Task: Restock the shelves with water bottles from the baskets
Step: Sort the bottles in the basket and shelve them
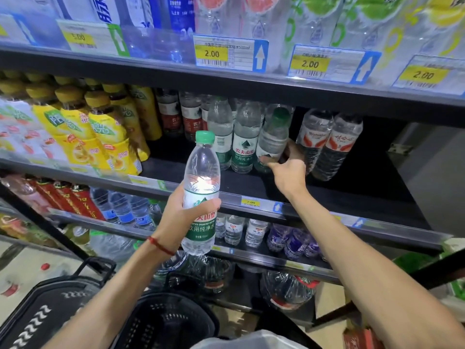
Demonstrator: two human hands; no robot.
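Green-capped bottle [201,172] stands upright, clasped by the left grip [176,217]; right grip [289,172] holds a tilted shelf bottle [273,137].

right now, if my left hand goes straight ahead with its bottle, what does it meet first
Probably its held bottle meets the standing green-label bottles on the middle shelf, beside the tilted bottle your right hand grips; depth unclear.
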